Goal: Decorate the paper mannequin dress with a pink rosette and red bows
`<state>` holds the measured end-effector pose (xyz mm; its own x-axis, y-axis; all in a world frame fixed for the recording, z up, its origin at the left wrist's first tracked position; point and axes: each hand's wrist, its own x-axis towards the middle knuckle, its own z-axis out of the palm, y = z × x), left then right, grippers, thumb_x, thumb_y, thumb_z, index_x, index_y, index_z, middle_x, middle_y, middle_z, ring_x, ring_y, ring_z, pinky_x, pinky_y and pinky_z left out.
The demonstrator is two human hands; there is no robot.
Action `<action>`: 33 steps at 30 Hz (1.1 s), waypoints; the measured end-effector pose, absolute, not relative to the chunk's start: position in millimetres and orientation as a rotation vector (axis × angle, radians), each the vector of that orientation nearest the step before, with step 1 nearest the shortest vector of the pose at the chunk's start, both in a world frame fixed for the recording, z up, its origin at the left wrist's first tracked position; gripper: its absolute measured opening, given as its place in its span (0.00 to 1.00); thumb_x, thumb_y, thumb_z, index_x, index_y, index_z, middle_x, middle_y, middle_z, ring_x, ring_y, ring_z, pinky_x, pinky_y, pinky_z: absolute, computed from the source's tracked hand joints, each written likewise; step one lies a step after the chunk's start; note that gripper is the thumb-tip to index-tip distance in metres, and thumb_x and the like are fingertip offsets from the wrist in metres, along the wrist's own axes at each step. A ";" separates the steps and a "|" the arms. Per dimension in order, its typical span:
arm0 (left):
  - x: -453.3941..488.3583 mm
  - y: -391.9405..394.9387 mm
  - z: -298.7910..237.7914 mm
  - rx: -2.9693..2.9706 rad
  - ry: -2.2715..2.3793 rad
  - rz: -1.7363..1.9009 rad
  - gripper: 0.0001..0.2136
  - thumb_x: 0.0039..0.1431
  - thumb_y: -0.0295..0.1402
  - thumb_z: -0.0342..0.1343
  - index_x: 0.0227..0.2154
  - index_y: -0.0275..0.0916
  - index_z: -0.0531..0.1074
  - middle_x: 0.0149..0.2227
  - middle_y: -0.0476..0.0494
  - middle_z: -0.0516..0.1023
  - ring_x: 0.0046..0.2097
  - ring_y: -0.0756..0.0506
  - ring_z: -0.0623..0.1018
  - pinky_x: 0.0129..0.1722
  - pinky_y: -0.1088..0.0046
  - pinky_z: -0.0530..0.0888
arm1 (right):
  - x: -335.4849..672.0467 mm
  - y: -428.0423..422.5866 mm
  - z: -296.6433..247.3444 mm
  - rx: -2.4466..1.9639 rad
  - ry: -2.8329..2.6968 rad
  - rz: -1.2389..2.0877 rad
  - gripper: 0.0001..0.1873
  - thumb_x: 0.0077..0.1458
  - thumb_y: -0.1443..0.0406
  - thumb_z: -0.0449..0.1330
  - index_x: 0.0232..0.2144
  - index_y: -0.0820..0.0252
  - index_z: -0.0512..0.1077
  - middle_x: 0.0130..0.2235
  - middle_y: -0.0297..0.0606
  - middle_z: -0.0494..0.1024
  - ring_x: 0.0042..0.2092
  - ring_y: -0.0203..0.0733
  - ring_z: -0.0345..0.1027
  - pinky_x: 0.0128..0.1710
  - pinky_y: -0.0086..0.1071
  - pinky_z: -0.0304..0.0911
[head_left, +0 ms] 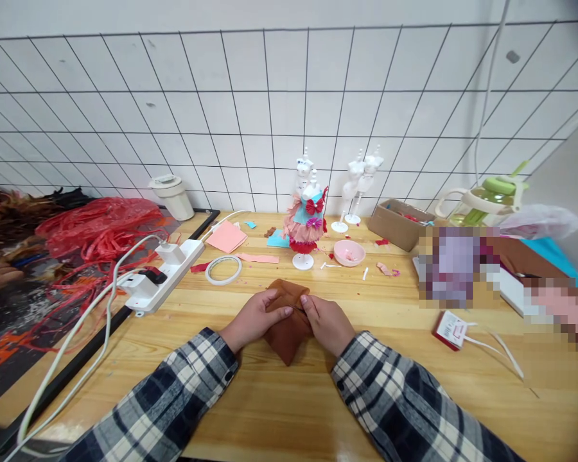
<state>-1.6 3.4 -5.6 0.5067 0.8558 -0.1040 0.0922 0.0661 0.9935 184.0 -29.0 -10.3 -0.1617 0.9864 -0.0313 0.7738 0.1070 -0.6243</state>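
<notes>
A brown piece of felt lies folded on the wooden table in front of me. My left hand and my right hand both pinch it at its upper middle, thumbs meeting over the fold. Both arms wear plaid sleeves. Beyond the felt stands a small mannequin dressed in pink, blue and red paper trim.
A white power strip with cables lies at the left, a tape roll beside it. Pink sheets, a pink bowl, two bare white mannequins, a cardboard box and a green-lidded jug stand farther back. Red plastic strips pile at the left.
</notes>
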 end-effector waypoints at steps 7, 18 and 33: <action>2.0 0.6 -4.8 1.382 0.873 0.698 0.19 0.50 0.42 0.66 0.41 0.35 0.76 0.43 0.39 0.82 0.44 0.39 0.80 0.46 0.63 0.74 | 183.9 -28.4 -11.9 -1.711 -1.939 0.757 0.24 0.69 0.58 0.39 0.33 0.58 0.71 0.35 0.41 0.79 0.36 0.41 0.69 0.35 0.30 0.55; 2.2 -0.8 -6.6 1.445 0.860 0.708 0.21 0.53 0.41 0.64 0.47 0.35 0.74 0.47 0.39 0.81 0.47 0.38 0.78 0.47 0.64 0.73 | 183.2 -29.5 -4.7 -1.782 -2.018 0.673 0.26 0.70 0.57 0.39 0.30 0.59 0.71 0.34 0.42 0.80 0.34 0.40 0.70 0.33 0.31 0.52; 0.4 0.2 -4.0 1.664 0.914 0.792 0.26 0.52 0.40 0.65 0.53 0.37 0.73 0.55 0.38 0.76 0.59 0.35 0.71 0.60 0.59 0.65 | 183.5 -30.2 -9.4 -1.772 -2.020 0.699 0.26 0.70 0.60 0.38 0.29 0.61 0.70 0.33 0.43 0.79 0.34 0.40 0.69 0.34 0.32 0.52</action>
